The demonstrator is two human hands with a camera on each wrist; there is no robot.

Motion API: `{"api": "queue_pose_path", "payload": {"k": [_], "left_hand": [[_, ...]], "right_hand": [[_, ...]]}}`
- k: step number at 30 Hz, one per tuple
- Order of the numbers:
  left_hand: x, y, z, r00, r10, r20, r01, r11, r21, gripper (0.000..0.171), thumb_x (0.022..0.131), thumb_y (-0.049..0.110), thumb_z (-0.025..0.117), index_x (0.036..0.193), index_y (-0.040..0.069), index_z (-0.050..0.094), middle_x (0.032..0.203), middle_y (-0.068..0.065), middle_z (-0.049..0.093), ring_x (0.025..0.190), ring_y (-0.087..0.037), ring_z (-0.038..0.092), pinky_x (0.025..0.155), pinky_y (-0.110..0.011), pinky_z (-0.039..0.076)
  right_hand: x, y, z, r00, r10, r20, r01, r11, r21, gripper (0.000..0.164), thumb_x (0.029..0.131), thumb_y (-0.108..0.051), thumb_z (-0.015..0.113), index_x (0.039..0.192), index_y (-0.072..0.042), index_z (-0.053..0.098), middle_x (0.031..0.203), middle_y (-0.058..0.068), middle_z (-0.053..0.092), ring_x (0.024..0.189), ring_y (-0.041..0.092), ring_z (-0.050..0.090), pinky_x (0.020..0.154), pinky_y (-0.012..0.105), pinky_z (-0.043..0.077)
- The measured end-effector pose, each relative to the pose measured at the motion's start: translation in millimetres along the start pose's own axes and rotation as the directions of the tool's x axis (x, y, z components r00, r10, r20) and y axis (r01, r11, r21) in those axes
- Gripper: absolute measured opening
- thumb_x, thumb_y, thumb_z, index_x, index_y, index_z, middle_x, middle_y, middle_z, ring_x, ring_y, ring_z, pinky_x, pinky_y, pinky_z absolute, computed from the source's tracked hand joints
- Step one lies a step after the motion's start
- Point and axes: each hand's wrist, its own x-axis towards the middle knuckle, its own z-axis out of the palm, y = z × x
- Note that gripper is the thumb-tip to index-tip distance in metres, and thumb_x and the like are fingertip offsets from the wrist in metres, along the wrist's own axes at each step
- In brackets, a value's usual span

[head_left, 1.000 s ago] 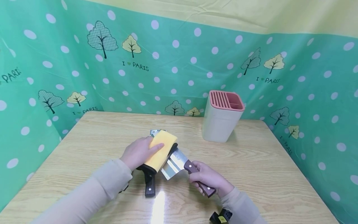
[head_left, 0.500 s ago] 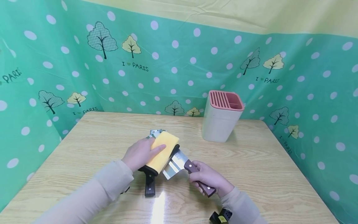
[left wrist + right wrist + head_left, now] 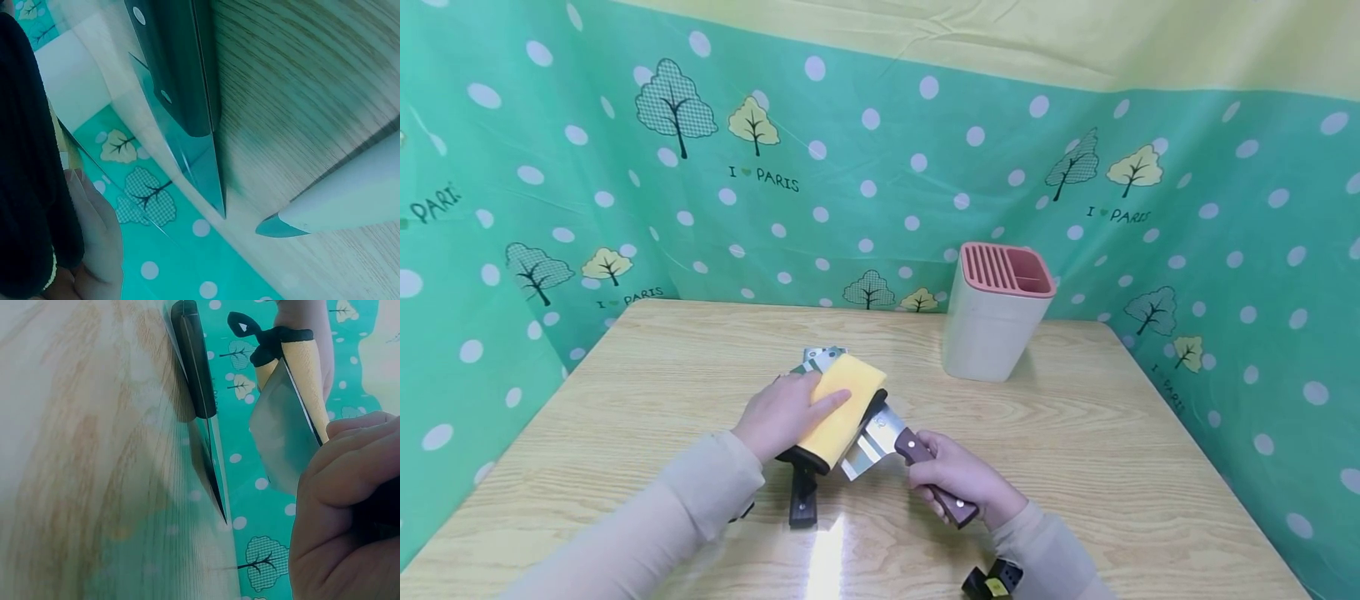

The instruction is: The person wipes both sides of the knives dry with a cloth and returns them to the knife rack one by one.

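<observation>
1. Yellow cloth [image 3: 842, 417] and left hand [image 3: 786, 412] sit slightly nearer the right hand [image 3: 955, 475] than a second ago; the right hand and the cleaver [image 3: 912, 447] look unmoved.
2. Wiping the cleaver's blade seems to be the step in hand; keeping on calls, I judge, for a steady handle and an even slide of the cloth, with the fingertips clear of the cutting edge.
3. The cleaver lies between the hands; its brown handle is in the right hand, its blade slants away to the left and runs into the cloth, which the right wrist view shows on both sides of the metal.
4. The left hand pinches the cloth, thumb on top, other fingers mostly hidden in the head view; the right hand is closed firmly round the handle.
5. Beneath them, a black-handled knife [image 3: 802, 504] lies on the table [image 3: 1150, 467], apart from the cleaver; the white holder [image 3: 992, 337] with its pink top stands beyond, to the right.
</observation>
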Motion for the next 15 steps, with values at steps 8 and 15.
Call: {"api": "queue_pose_path", "payload": {"k": [8,15], "left_hand": [[-1.0,2.9,2.4,1.000,-0.011,0.004,0.011,1.000,-0.004,0.054,0.095,0.065,0.049,0.102,0.012,0.061,0.075,-0.004,0.055,0.067,-0.019,0.049,0.056,-0.030,0.037],[-1.9,5.7,4.3,1.000,-0.010,-0.004,0.010,1.000,-0.012,0.054,0.095,0.065,0.048,0.099,0.013,0.060,0.073,-0.003,0.053,0.064,-0.019,0.048,0.056,-0.030,0.037]], "right_hand": [[-0.6,-1.7,1.4,1.000,0.003,-0.006,-0.003,1.000,0.010,0.034,0.081,0.000,0.055,0.110,0.006,0.037,0.056,-0.004,0.050,0.039,0.004,0.045,0.035,0.019,0.041],[-0.3,-1.9,2.0,1.000,-0.008,-0.011,0.008,1.000,0.018,0.035,0.080,0.001,0.056,0.110,0.004,0.039,0.057,-0.004,0.051,0.040,0.003,0.046,0.036,0.019,0.041]]}}
